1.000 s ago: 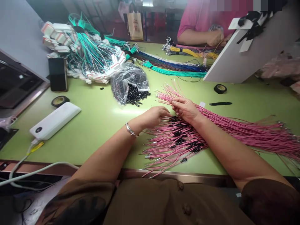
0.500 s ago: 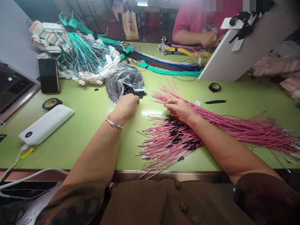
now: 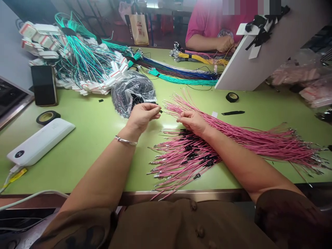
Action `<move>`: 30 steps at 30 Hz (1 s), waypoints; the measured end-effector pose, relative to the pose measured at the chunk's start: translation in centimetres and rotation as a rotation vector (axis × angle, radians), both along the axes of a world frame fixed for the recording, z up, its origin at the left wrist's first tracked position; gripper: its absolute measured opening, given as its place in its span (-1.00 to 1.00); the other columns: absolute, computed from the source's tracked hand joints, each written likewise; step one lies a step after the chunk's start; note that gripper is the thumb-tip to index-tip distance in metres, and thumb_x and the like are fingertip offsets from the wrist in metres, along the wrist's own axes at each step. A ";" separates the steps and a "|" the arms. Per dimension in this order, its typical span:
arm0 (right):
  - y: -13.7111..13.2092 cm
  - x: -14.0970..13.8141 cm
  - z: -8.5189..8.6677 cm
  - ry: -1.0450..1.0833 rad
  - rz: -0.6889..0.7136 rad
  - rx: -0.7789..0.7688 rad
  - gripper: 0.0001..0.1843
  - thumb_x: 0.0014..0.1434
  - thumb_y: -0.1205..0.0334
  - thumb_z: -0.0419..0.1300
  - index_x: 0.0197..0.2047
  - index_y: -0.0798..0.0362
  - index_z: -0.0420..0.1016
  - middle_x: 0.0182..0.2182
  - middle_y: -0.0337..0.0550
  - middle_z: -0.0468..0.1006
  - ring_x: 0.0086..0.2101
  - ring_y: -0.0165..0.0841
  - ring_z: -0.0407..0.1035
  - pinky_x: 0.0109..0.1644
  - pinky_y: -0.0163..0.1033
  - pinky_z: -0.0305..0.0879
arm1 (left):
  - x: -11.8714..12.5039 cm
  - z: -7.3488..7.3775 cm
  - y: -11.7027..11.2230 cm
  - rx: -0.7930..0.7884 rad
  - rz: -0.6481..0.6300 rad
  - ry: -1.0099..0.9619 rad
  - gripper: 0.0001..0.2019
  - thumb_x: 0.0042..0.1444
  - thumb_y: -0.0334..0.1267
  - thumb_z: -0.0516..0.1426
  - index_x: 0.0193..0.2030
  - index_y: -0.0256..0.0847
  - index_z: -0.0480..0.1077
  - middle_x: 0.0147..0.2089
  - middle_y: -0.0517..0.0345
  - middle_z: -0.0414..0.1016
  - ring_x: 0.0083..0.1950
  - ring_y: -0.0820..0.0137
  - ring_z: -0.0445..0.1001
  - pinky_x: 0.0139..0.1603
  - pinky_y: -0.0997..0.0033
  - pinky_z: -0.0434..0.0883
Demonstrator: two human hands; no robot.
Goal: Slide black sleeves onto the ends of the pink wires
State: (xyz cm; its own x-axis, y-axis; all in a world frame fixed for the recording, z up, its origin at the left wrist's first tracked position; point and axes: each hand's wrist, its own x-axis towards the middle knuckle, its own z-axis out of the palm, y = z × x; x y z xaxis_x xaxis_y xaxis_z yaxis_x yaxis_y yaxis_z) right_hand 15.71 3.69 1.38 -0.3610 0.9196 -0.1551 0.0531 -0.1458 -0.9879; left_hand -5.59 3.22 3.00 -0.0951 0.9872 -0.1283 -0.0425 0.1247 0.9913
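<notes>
A big fan of pink wires (image 3: 233,141) lies across the green table (image 3: 98,138); some carry short black sleeves near their ends. My right hand (image 3: 192,121) rests on the upper bundle with its fingers pinched on a pink wire end. My left hand (image 3: 144,116), with a bracelet on its wrist, hovers just left of it, fingers pinched on a small black sleeve piece (image 3: 160,111). Right behind my left hand lies a clear plastic bag of black sleeves (image 3: 129,90).
A white power bank (image 3: 41,141) with a cable lies at the left, with a tape roll (image 3: 46,117) and a black box (image 3: 43,85) behind it. Teal, blue and yellow wire bundles (image 3: 181,74) fill the back. A white slanted board (image 3: 259,58) stands at the right. A person in pink (image 3: 215,24) works opposite.
My left hand went from the pink wires to the bag of black sleeves, then came back toward my right hand with a black piece pinched. My right hand stayed on the bundle.
</notes>
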 end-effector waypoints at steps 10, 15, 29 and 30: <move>-0.4 -0.2 0.2 -0.051 0.002 0.076 -0.76 -0.09 0.16 0.33 -0.55 0.10 0.38 -0.79 -0.45 0.16 -0.71 -0.62 -0.06 -0.63 -0.37 -0.21 | 1.7 -0.9 -0.3 -0.243 -0.088 -0.393 -0.91 -0.02 -0.55 0.31 -0.42 -0.38 0.50 -0.46 0.15 0.49 -0.44 0.58 0.50 -0.29 0.60 0.48; -0.3 0.0 0.0 -0.089 0.025 0.090 -0.78 -0.05 0.19 0.31 -0.55 0.10 0.38 -0.81 -0.45 0.15 -0.73 -0.62 -0.06 -0.63 -0.38 -0.21 | 1.5 -1.2 -0.4 -0.140 -0.164 -0.283 -0.81 -0.15 -0.40 0.42 -0.39 -0.39 0.54 -0.46 0.11 0.53 -0.44 0.51 0.52 -0.32 0.53 0.49; 0.3 0.8 -0.7 -0.095 0.083 0.100 -0.42 0.04 -0.32 0.25 -0.47 0.11 0.43 -0.66 -0.29 0.35 -0.67 -0.56 0.15 -0.63 -0.41 0.07 | 3.2 -2.2 -1.2 -0.062 -0.376 -0.073 -0.76 -0.21 -0.25 0.43 -0.38 -0.30 0.60 -0.49 0.08 0.58 -0.50 0.48 0.48 -0.42 0.48 0.44; 0.4 0.8 -0.9 -0.087 0.019 0.104 -0.42 0.03 -0.32 0.26 -0.45 0.12 0.47 -0.65 -0.28 0.35 -0.65 -0.54 0.19 -0.61 -0.40 0.12 | 3.3 -2.3 -1.3 -0.048 -0.359 -0.035 -0.77 -0.22 -0.26 0.43 -0.38 -0.30 0.61 -0.50 0.09 0.57 -0.51 0.49 0.46 -0.44 0.49 0.42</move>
State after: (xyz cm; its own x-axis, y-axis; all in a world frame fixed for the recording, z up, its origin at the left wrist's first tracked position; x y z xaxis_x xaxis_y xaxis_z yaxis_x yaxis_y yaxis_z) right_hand 16.51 4.10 0.52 -0.3676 0.9256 -0.0907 0.1406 -0.0411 -0.9892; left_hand -2.25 1.97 0.70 0.2613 0.9497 -0.1726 -0.0218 0.1846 0.9826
